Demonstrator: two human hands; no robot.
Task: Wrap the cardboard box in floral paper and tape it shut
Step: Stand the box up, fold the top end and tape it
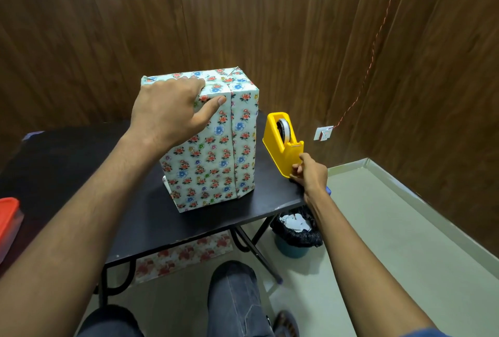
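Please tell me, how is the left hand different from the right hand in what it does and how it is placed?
The left hand rests on the top edge of the wrapped box, fingers on top and thumb on the front face; the right hand pinches at the front end of the yellow tape dispenser. The left hand is raised, at the box's top; the right hand is low, near the black table edge. The left fingers lie fairly straight; the right fingers are curled. Both arms are bare.

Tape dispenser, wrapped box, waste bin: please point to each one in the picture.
yellow tape dispenser (275,142): head view, on its left side wall.
floral-wrapped box (210,163): head view, on its front face.
waste bin (293,249): head view, on its blue wall.
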